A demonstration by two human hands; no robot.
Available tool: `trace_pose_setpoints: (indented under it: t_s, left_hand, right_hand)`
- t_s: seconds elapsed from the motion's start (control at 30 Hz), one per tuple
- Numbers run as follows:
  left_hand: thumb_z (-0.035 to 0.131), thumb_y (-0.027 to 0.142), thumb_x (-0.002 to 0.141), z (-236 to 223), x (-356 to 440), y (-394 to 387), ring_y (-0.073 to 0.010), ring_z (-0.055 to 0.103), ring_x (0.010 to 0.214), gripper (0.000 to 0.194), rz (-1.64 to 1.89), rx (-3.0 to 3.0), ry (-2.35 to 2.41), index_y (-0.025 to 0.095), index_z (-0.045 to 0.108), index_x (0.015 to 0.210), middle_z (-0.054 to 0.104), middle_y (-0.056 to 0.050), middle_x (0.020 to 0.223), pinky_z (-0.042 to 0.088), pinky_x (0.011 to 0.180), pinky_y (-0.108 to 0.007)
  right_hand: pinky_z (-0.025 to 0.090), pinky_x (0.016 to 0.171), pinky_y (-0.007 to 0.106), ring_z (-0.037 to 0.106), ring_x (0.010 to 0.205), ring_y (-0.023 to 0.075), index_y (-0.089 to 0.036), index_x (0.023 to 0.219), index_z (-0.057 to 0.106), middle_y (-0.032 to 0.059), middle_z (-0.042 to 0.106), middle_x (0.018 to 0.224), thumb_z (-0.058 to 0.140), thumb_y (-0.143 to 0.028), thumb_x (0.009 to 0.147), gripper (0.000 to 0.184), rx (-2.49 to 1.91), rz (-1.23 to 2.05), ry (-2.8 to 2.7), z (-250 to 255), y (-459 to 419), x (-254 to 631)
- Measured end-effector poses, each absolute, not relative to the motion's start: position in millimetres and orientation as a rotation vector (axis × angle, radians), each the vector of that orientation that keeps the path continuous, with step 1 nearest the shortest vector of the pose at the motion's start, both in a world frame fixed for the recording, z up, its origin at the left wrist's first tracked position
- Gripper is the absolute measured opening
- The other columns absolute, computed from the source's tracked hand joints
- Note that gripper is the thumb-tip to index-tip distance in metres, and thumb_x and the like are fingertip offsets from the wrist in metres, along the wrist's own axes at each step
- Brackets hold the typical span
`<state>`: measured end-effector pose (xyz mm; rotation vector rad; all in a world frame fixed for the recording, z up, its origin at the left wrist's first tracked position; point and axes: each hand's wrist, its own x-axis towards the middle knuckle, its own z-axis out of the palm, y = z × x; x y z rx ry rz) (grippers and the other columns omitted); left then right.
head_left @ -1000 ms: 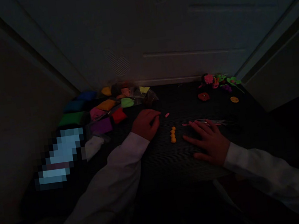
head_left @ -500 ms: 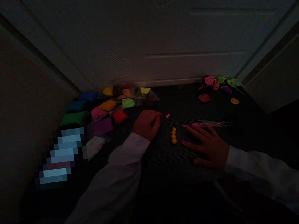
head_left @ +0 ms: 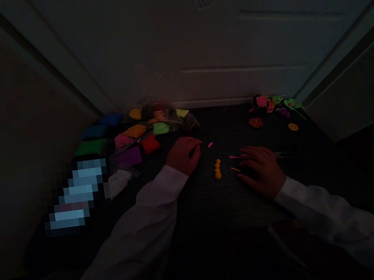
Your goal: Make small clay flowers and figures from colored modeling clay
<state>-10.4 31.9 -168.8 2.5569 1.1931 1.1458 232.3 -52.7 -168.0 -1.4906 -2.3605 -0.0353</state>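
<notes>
The scene is very dark. My left hand (head_left: 184, 154) rests on the black ribbed mat (head_left: 215, 200) with its fingers curled in; nothing shows in them. A small pink clay piece (head_left: 210, 144) lies just right of its fingertips. A short column of orange clay balls (head_left: 217, 169) sits between my hands. My right hand (head_left: 261, 169) is curled down over thin modelling tools, with a pink tip (head_left: 233, 157) and an orange tip (head_left: 235, 169) poking out to its left. Scissors (head_left: 283, 154) lie partly hidden behind it.
Several coloured clay packs (head_left: 132, 140) lie at the mat's back left, with a white one (head_left: 118, 182) nearer. Finished clay flowers (head_left: 272, 103) stand at the back right, next to a red disc (head_left: 255, 122) and an orange disc (head_left: 293, 127). A white door (head_left: 216, 49) closes the back.
My right hand, flat on the mat with fingers spread, has moved up and curled over the pink tool; an orange tip now shows beneath it. My left hand has stayed put.
</notes>
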Motion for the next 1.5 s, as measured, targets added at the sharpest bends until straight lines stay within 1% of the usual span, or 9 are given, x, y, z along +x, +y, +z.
trace_pose_setpoints:
  t_s: [0.2,0.5,0.63,0.73,0.83,1.03,1.13,1.33,1.5]
  left_hand:
    - [0.044,0.019,0.077,-168,-11,31,-0.015,0.053,0.084,0.019,1.143,2.571,1.192,0.014,0.058,0.089,0.06,-0.007,0.086,0.043,0.078,-0.031]
    - [0.043,0.019,0.077,-168,-11,31,-0.0151,0.053,0.085,0.02,1.135,2.558,1.193,0.014,0.058,0.09,0.06,-0.006,0.088,0.043,0.078,-0.031]
    - [0.043,0.02,0.077,-168,-11,31,-0.0154,0.053,0.085,0.02,1.153,2.546,1.19,0.014,0.058,0.09,0.06,-0.007,0.087,0.044,0.078,-0.032]
    - [0.044,0.02,0.077,-168,-10,31,-0.0152,0.053,0.085,0.02,1.143,2.553,1.194,0.014,0.058,0.089,0.06,-0.007,0.087,0.044,0.078,-0.031]
    - [0.044,0.019,0.077,-168,-10,31,-0.0152,0.053,0.085,0.02,1.154,2.555,1.195,0.013,0.058,0.089,0.06,-0.007,0.087,0.043,0.078,-0.031]
    - [0.043,0.019,0.077,-169,-10,31,-0.0153,0.053,0.085,0.02,1.173,2.552,1.175,0.015,0.058,0.089,0.06,-0.006,0.087,0.044,0.078,-0.032]
    - [0.043,0.02,0.077,-168,-11,31,-0.0154,0.053,0.085,0.02,1.16,2.551,1.184,0.015,0.058,0.09,0.06,-0.006,0.087,0.043,0.078,-0.031]
    - [0.043,0.02,0.077,-168,-11,31,-0.0154,0.053,0.085,0.02,1.161,2.533,1.193,0.016,0.058,0.09,0.06,-0.006,0.087,0.044,0.078,-0.033]
    - [0.043,0.02,0.077,-168,-11,31,-0.0157,0.053,0.085,0.02,1.129,2.562,1.195,0.015,0.058,0.09,0.06,-0.006,0.087,0.043,0.078,-0.032]
  right_hand:
    - [0.027,0.091,0.043,0.04,0.111,0.022,-0.022,0.079,0.06,0.0046,0.055,0.11,0.049,-0.032,0.075,0.016,-1.52,0.016,-2.32,-167,-51,223]
    - [0.028,0.09,0.044,0.039,0.112,0.0234,-0.021,0.077,0.059,0.0064,0.054,0.11,0.048,-0.033,0.075,0.017,-1.538,0.08,-2.334,-163,-74,220]
    - [0.025,0.094,0.044,0.034,0.117,0.0232,-0.018,0.09,0.057,0.0094,0.05,0.116,0.047,-0.037,0.076,0.025,-1.488,0.048,-2.395,-162,-77,225]
    - [0.018,0.096,0.05,0.025,0.122,0.0263,-0.022,0.115,0.045,0.0116,0.035,0.13,0.044,-0.043,0.076,0.045,-1.44,-0.036,-2.546,-162,-77,228]
    - [0.012,0.095,0.055,0.017,0.125,0.0302,-0.025,0.127,0.031,0.0145,0.02,0.138,0.04,-0.05,0.075,0.058,-1.441,-0.084,-2.676,-164,-78,228]
    - [0.008,0.096,0.055,0.014,0.126,0.0308,-0.024,0.129,0.028,0.0144,0.013,0.14,0.035,-0.057,0.075,0.064,-1.443,-0.058,-2.75,-164,-83,221]
    - [0.009,0.096,0.053,0.015,0.126,0.0297,-0.027,0.128,0.028,0.0119,0.014,0.14,0.035,-0.057,0.074,0.063,-1.442,-0.029,-2.754,-162,-84,220]
    - [0.01,0.095,0.056,0.016,0.125,0.0314,-0.023,0.127,0.032,0.0144,0.016,0.139,0.035,-0.055,0.075,0.061,-1.581,-0.096,-2.65,-166,-80,227]
    - [0.007,0.096,0.055,0.014,0.126,0.0305,-0.025,0.128,0.03,0.0138,0.015,0.139,0.034,-0.059,0.073,0.065,-1.548,-0.07,-2.674,-165,-86,220]
